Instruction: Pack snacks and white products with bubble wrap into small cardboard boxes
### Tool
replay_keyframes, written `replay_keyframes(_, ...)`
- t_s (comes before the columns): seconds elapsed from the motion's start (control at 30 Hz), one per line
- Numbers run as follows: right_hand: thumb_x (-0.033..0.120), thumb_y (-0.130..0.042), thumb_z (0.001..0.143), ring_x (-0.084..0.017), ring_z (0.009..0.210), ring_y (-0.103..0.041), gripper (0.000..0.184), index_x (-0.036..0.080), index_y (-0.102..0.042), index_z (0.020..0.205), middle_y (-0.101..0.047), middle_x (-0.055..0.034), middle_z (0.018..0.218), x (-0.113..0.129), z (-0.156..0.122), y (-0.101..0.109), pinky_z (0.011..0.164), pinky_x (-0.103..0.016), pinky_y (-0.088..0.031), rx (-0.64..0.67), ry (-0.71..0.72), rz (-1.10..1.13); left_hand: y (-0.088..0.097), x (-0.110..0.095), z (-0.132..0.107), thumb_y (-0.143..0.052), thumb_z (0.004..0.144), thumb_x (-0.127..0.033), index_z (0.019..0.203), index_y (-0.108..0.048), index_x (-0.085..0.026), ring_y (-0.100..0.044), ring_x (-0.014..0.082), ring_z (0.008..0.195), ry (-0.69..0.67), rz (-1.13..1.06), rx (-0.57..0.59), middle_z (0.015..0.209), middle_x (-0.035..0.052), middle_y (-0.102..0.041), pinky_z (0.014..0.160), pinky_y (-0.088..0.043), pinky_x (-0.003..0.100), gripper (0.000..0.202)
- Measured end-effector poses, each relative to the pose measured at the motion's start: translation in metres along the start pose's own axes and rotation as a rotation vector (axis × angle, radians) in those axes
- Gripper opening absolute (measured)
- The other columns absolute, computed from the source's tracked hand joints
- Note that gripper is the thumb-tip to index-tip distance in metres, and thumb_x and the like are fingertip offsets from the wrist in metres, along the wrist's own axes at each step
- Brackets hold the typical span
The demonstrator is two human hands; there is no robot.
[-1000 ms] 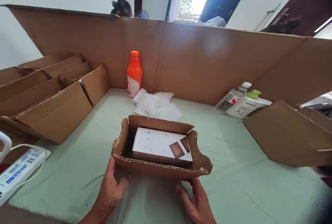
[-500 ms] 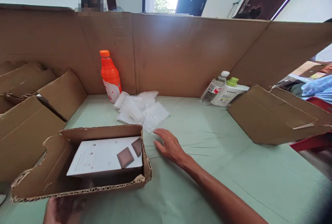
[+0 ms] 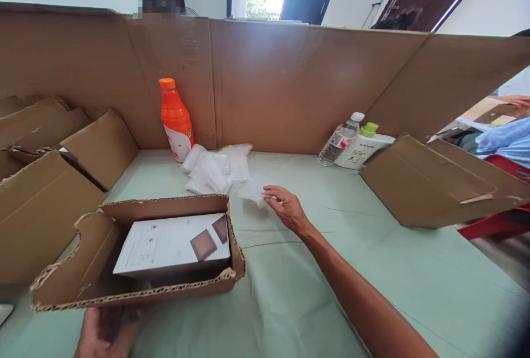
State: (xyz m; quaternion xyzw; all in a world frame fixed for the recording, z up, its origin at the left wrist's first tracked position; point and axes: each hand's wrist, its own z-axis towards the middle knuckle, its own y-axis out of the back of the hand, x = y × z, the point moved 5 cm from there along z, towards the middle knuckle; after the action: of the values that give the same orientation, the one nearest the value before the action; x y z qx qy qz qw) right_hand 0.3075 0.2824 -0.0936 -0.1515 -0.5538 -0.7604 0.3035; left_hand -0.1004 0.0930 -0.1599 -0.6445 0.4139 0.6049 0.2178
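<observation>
Wrap sheet point(image 3: 249, 189), 1: just right of the wrap pile point(image 3: 209, 171), left of the nearer right hand point(image 3: 293, 213), whose fingertips pinch its edge. Carton point(image 3: 94, 254), 1: long axis left to right, white box point(image 3: 165, 241) inside; left hand point(image 3: 106, 331) at near wall, fingers hidden, grip indeterminable.

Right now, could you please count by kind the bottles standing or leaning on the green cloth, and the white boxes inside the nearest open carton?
Bottles: 3 (orange bottle, clear bottle, white bottle)
White boxes: 1 (white box inside the open carton)
Total: 4
</observation>
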Motion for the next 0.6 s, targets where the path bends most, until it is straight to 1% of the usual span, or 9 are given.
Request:
replay_keyframes(0.07, 0.023, -0.057, 0.091, -0.023, 0.112, -0.069, 0.021, 0.026, -0.078, 0.095, -0.075, -0.0062, 0.118, 0.006, -0.022, 0.021, 0.081, -0.034, -0.058, 0.022, 0.005, 0.040, -0.008, -0.007, 0.005, -0.077, 0.066, -0.046, 0.117, -0.057, -0.022, -0.064, 0.0293, 0.111, -0.052, 0.005, 0.034, 0.112, 0.0060, -0.067, 0.103, -0.049, 0.047, 0.060)
replay_keyframes(0.13, 0.026, -0.058, 0.091, -0.022, 0.109, -0.070, 0.021, 0.026, -0.079, 0.095, -0.076, -0.0060, 0.116, 0.013, -0.048, 0.038, 0.081, -0.034, -0.058, 0.080, -0.006, 0.106, -0.020, -0.017, 0.011, -0.077, 0.064, -0.045, 0.114, -0.056, -0.022, -0.065, 0.0270, 0.103, -0.124, 0.008, 0.108, 0.107, 0.0053, -0.066, 0.096, -0.052, 0.043, 0.059)
replay_keyframes(0.23, 0.029, -0.059, 0.090, -0.023, 0.109, -0.070, 0.022, 0.028, -0.080, 0.097, -0.075, -0.0068, 0.119, 0.023, -0.089, 0.055, 0.075, -0.033, -0.059, 0.222, -0.086, 0.213, -0.041, -0.034, 0.023, -0.077, 0.066, -0.044, 0.112, -0.054, -0.022, -0.064, 0.0244, 0.098, -0.226, 0.054, 0.235, 0.105, 0.0044, -0.065, 0.089, -0.053, 0.039, 0.055)
replay_keyframes(0.3, 0.030, -0.060, 0.090, -0.025, 0.113, -0.069, 0.022, 0.029, -0.080, 0.098, -0.073, -0.0073, 0.122, 0.030, -0.113, 0.062, 0.070, -0.031, -0.059, 0.304, -0.137, 0.246, -0.056, -0.045, 0.030, -0.076, 0.069, -0.044, 0.111, -0.053, -0.021, -0.064, 0.0234, 0.094, -0.272, 0.092, 0.287, 0.103, 0.0043, -0.064, 0.086, -0.053, 0.038, 0.054)
replay_keyframes(0.4, 0.034, -0.061, 0.091, -0.026, 0.117, -0.067, 0.022, 0.030, -0.081, 0.100, -0.072, -0.0070, 0.124, 0.043, -0.139, 0.076, 0.078, -0.035, -0.061, 0.352, -0.132, 0.305, -0.070, -0.054, 0.028, -0.073, 0.072, -0.044, 0.121, -0.051, -0.019, -0.064, 0.0233, 0.096, -0.306, 0.076, 0.336, 0.108, 0.0063, -0.063, 0.088, -0.053, 0.040, 0.059)
replay_keyframes(0.43, 0.036, -0.062, 0.092, -0.026, 0.117, -0.067, 0.022, 0.031, -0.081, 0.101, -0.073, -0.0067, 0.123, 0.047, -0.144, 0.082, 0.083, -0.037, -0.060, 0.343, -0.119, 0.332, -0.071, -0.055, 0.023, -0.072, 0.074, -0.044, 0.127, -0.050, -0.019, -0.064, 0.0243, 0.101, -0.326, 0.073, 0.322, 0.114, 0.0082, -0.063, 0.092, -0.052, 0.042, 0.063)
replay_keyframes(0.5, 0.038, -0.064, 0.091, -0.024, 0.116, -0.068, 0.021, 0.031, -0.080, 0.103, -0.075, -0.0060, 0.118, 0.055, -0.151, 0.095, 0.091, -0.039, -0.058, 0.282, -0.106, 0.376, -0.063, -0.052, 0.004, -0.068, 0.079, -0.043, 0.140, -0.044, -0.020, -0.060, 0.0275, 0.115, -0.382, 0.113, 0.229, 0.130, 0.0119, -0.059, 0.099, -0.049, 0.046, 0.070)
replay_keyframes(0.57, 0.040, -0.065, 0.091, -0.023, 0.109, -0.070, 0.022, 0.029, -0.080, 0.103, -0.077, -0.0056, 0.112, 0.056, -0.150, 0.109, 0.091, -0.039, -0.058, 0.174, -0.135, 0.398, -0.049, -0.044, -0.022, -0.064, 0.084, -0.041, 0.147, -0.041, -0.022, -0.056, 0.0305, 0.123, -0.466, 0.208, 0.127, 0.137, 0.0133, -0.056, 0.100, -0.048, 0.049, 0.070)
replay_keyframes(0.6, 0.040, -0.065, 0.091, -0.022, 0.102, -0.071, 0.022, 0.028, -0.080, 0.102, -0.078, -0.0055, 0.108, 0.055, -0.144, 0.114, 0.088, -0.038, -0.059, 0.106, -0.158, 0.405, -0.044, -0.041, -0.037, -0.063, 0.086, -0.039, 0.147, -0.042, -0.023, -0.055, 0.0314, 0.123, -0.522, 0.260, 0.097, 0.136, 0.0136, -0.056, 0.099, -0.050, 0.049, 0.067)
